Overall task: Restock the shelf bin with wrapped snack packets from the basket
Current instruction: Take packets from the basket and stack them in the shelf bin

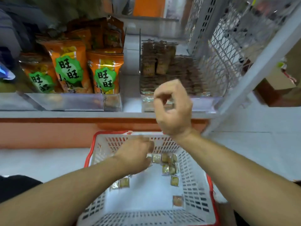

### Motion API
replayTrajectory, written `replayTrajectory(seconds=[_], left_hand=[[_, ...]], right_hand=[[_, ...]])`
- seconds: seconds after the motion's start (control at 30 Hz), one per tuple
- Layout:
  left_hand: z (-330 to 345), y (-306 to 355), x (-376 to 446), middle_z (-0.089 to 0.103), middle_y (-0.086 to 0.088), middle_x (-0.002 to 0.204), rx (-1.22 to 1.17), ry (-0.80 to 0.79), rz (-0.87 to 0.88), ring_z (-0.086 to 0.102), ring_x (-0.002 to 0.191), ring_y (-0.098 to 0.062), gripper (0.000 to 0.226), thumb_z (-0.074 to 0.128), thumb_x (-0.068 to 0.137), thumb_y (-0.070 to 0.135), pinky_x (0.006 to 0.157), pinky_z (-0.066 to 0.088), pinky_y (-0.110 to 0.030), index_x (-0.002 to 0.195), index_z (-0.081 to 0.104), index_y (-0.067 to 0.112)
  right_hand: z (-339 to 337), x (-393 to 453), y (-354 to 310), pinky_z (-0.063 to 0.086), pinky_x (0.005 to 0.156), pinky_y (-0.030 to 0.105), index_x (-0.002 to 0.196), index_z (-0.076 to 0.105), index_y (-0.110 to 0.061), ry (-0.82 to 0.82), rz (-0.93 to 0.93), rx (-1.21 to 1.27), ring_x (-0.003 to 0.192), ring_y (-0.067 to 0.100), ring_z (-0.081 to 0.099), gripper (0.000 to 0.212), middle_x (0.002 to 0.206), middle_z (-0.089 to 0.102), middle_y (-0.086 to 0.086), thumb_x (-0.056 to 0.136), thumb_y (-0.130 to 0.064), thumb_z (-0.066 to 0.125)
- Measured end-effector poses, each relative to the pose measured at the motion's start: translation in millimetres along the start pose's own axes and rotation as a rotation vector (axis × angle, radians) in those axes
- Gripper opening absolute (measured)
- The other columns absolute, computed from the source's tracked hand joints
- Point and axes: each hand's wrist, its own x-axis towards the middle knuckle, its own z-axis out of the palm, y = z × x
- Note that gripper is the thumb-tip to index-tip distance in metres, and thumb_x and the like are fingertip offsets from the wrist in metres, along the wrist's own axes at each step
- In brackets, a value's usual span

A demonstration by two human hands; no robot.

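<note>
Head view: right hand (173, 106) is raised at the front lip of the clear shelf bin (203, 103), fingers curled with thumb and forefinger closed together; cannot tell whether a packet is pinched there. Left hand (135, 154) is down in the white basket (193, 173), fingers curled among the wrapped snack packets (169, 163); grip is hidden. Bin already holds stacked brown packets, loose ones remain in the basket. Judgement: release over the bin's low front, not on the lip, and gather several per reach.
</note>
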Motion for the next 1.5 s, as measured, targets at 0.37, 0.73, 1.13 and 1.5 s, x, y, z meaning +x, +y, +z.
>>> replayTrajectory(seconds=[0.37,0.73,1.13,1.5], left_hand=[[188.6,-36.7,-24.6,0.029,-0.006,0.164,-0.197,-0.486,-0.401,0.028,0.151,-0.025,0.071,0.056,0.094,0.015,0.121,0.029,-0.035,0.159,0.029,0.020],[250.0,-72.6,-8.6,-0.005,-0.020,0.170,0.235,-0.473,-0.359,-0.003,0.155,-0.047,0.088,0.045,0.092,-0.004,0.122,0.010,-0.067,0.163,0.002,0.024],[254.5,-67.1,4.4,0.055,-0.004,0.123,0.044,-0.370,-0.406,0.056,0.114,-0.026,0.046,0.057,0.086,0.030,0.104,0.037,-0.041,0.128,0.042,0.020],[210.0,-24.2,31.4,0.065,-0.008,0.064,-1.527,-0.207,-0.973,0.059,0.054,-0.021,0.035,0.064,0.078,-0.006,0.075,0.053,-0.041,0.101,0.047,0.014]], right_hand=[[-31.1,-267.4,118.1,0.049,0.102,0.043,0.144,0.033,-0.044,-1.033,1.167,-0.717,0.131,0.030,0.038,0.083,0.146,0.035,0.003,0.078,-0.007,0.066],[-7.1,-305.4,164.9,0.052,0.088,0.042,0.141,0.026,-0.032,-1.470,1.057,-0.875,0.130,0.037,0.035,0.099,0.146,0.025,0.012,0.064,-0.026,0.089],[-0.1,-313.2,159.6,0.056,0.073,0.036,0.086,0.055,-0.021,-1.100,1.322,-0.447,0.091,0.027,0.055,0.027,0.107,0.048,0.010,0.073,-0.002,0.069],[12.7,-251.3,118.4,0.049,0.056,0.016,0.100,0.069,-0.019,-0.851,1.727,0.287,0.068,0.002,0.068,0.031,0.086,0.074,-0.004,0.074,-0.010,0.084]])
